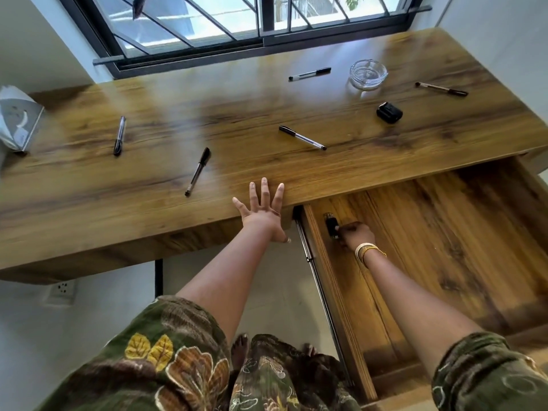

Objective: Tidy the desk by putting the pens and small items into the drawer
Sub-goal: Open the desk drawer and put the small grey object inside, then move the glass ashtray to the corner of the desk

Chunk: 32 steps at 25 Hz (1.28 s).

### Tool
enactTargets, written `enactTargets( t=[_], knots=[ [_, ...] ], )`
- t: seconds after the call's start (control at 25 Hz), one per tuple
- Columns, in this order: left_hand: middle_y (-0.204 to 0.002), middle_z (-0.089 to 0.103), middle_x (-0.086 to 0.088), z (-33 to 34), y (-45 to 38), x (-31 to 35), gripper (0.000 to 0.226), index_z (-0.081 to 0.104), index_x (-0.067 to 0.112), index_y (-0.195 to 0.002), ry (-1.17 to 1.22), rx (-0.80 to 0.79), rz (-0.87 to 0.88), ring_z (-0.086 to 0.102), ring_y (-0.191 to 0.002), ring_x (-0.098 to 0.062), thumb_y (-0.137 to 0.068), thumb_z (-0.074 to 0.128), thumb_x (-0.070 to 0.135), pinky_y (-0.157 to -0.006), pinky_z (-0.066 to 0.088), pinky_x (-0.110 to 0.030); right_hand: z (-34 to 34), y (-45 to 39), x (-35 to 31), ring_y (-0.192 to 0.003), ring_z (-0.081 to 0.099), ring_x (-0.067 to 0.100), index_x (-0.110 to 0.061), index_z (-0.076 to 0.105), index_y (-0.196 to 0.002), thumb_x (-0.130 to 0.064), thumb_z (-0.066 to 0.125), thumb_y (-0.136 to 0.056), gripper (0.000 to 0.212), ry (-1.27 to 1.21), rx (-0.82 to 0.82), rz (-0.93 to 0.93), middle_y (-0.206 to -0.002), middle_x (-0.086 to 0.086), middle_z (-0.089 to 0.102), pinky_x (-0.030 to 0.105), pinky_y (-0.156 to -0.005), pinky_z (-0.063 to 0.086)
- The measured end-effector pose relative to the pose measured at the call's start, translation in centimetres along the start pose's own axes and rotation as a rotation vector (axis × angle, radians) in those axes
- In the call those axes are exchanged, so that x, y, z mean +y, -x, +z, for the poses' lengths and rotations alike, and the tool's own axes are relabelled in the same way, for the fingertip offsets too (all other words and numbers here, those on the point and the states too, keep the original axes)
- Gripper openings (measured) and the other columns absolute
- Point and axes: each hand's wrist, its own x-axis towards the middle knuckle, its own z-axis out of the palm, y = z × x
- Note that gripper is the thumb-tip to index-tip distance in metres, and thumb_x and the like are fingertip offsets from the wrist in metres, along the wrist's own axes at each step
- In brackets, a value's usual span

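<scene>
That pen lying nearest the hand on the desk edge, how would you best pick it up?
Pinch the nearest pen across its slim clear barrel at mid-length, coming straight down from above. It lies flat on the desk, with bare wood on both sides for fingertips. The left hand, spread open on the desk edge, is closest.

Five pens (302,137) on the desk, one glass ashtray (368,74), one black case (389,112), one booklet (17,123)
</scene>
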Motion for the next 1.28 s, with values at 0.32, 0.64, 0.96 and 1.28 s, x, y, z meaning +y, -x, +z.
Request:
enactTargets(
  t=[0.32,0.64,0.96,1.28],
  knots=[
    [-0.143,-0.052,-0.01,-0.6,0.6,-1.1,0.131,-0.038,0.031,-0.14,0.053,-0.052,0.098,-0.044,-0.132,-0.038,-0.071,0.068,0.065,-0.105,-0.015,-0.072,-0.5,4.2,-3.0,-0.087,0.062,0.027,-0.007,0.066,-0.103,-0.017,0.06,-0.087,0.02,0.055,0.169,-0.249,-0.099,0.013,0.069,0.026,-0.072,0.045],
    [-0.148,-0.047,0.001,-1.0,-0.3,-5.2,0.115,-0.026,0.043,-0.145,0.05,-0.08,0.288,-0.04,-0.137,-0.025,-0.08,0.068,0.052,-0.111,-0.015,-0.064,3.3,6.0,-11.8,-0.087,0.062,0.02,-0.013,0.069,-0.091,-0.012,0.061,-0.079,0.015,0.233,0.304,-0.596,-0.095,0.006,0.068,0.028,-0.076,0.051],
    [-0.152,-0.041,0.0,-3.6,-2.1,-6.1,0.116,-0.019,0.045,-0.147,-0.128,-0.147,0.362,-0.033,-0.142,-0.031,-0.076,0.073,0.051,-0.112,-0.005,-0.067,5.4,3.9,-15.3,-0.098,0.059,0.022,-0.012,0.067,-0.102,-0.013,0.063,-0.083,0.02,0.51,0.298,-0.681,-0.104,0.008,0.061,0.03,-0.086,0.05],
    [-0.145,0.037,-0.016,-14.1,-11.3,-5.8,0.069,0.032,0.017,-0.148,0.343,0.217,0.313,0.044,-0.13,-0.033,-0.089,0.062,0.034,-0.104,0.042,-0.043,0.0,-5.6,-22.5,-0.084,0.069,0.03,-0.01,0.059,-0.11,-0.028,0.056,-0.083,0.032,0.061,0.365,-0.333,-0.091,0.012,0.073,0.041,-0.083,0.055]
  ],
)
